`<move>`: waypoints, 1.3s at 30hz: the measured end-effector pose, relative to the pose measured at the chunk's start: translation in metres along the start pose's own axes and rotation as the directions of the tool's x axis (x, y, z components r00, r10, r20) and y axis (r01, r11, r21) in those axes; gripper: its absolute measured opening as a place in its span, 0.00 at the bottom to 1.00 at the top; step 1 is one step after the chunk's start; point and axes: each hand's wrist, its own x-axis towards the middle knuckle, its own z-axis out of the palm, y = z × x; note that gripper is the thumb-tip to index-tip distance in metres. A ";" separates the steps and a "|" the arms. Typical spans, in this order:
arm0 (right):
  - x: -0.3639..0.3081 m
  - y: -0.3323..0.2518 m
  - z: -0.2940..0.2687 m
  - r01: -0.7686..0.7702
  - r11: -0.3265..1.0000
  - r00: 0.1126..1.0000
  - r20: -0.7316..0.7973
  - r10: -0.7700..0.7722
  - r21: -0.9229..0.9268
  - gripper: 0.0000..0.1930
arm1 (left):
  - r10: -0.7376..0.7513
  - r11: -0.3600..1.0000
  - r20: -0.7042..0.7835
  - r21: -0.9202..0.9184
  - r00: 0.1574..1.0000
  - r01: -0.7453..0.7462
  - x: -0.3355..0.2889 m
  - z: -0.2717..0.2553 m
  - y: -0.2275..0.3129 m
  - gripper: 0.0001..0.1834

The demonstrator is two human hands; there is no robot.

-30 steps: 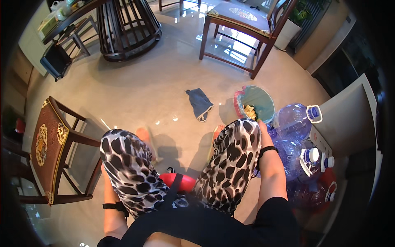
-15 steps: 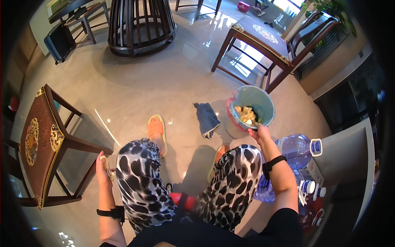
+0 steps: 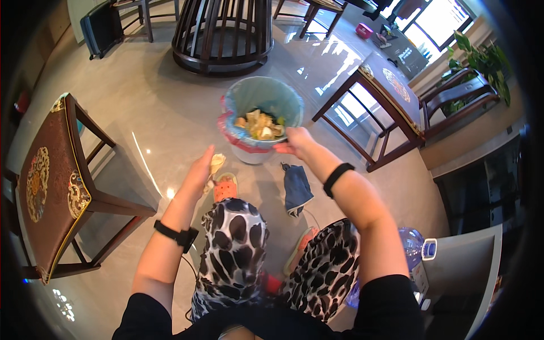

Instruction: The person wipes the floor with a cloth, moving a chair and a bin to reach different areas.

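Observation:
My right hand grips the near right rim of a waste bin, which tilts toward me above the floor. A bluish bag lines the bin, with a pink fold over its left edge. Inside lie pale yellow and whitish scraps with some green bits. To the left of the bin, my left hand is closed around a crumpled pale yellow piece, perhaps a peel; its kind is not clear. A blue cloth item lies on the floor below my right forearm.
A carved chair stands at left, another chair at right. The slatted round table base is beyond the bin. Large water bottles and a grey panel sit by my right side. A suitcase is far left.
My right hand has carried the bin leftward and forward, from beside my right knee to in front of me. My left hand, with the pale piece, has come forward and right toward it.

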 end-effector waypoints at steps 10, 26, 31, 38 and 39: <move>0.063 0.046 0.129 -0.010 1.000 0.996 0.086 0.008 0.019 0.20 | -0.141 0.974 -0.187 -0.203 0.972 0.103 0.085 -0.019 -0.009 0.18; 0.031 0.240 -0.071 0.050 0.365 0.955 -0.063 -0.290 -0.930 0.39 | -0.141 0.985 -0.446 -0.153 0.884 0.081 0.108 -0.098 -0.014 0.22; 0.060 0.276 -0.092 -0.031 0.352 0.963 -0.122 -0.238 -0.935 0.36 | -0.132 0.983 -0.316 0.081 0.939 0.165 0.089 0.007 -0.044 0.40; 0.120 0.288 -0.147 0.313 0.055 0.823 0.241 -0.515 -0.948 0.20 | -0.226 0.716 -0.022 0.674 0.974 0.181 0.133 0.026 -0.101 0.27; 0.139 0.280 -0.165 0.269 -0.031 0.835 0.249 -0.490 -0.963 0.22 | -0.263 0.720 0.022 0.670 0.965 0.181 0.136 0.028 -0.109 0.27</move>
